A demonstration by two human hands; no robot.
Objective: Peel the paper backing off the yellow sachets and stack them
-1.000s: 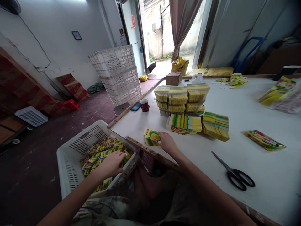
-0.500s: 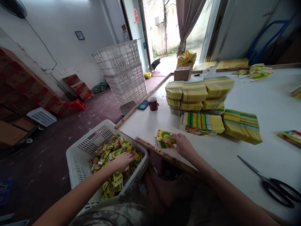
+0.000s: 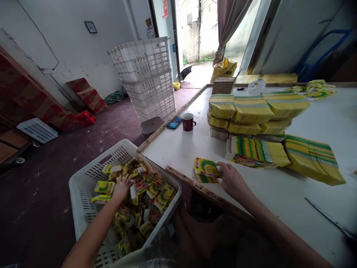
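Observation:
Over the white plastic basket (image 3: 73,186) at my lower left, my left hand (image 3: 122,189) is among loose yellow-and-green printed packets (image 3: 164,196). Its fingers look apart, and I see no packet gripped in them. On the white table near its wooden front edge lies a small stack of the same flat packets (image 3: 206,167). My right hand (image 3: 233,181) pinches the right end of that stack, with white coverings on the fingertips. Beyond it, a row of packets (image 3: 256,150) stands on edge beside tall bundled stacks (image 3: 247,108).
A dark red mug (image 3: 188,123) and a phone (image 3: 175,123) stand near the table's left edge. Scissors (image 3: 326,216) lie at the right. Stacked white crates (image 3: 147,82) and a stool (image 3: 152,125) are on the floor beyond the basket. A carton (image 3: 223,86) sits at the table's far corner.
My left hand has moved left and away from me within the basket, and packets there have shifted. My right hand stays at the small stack. The view has turned and shifted slightly.

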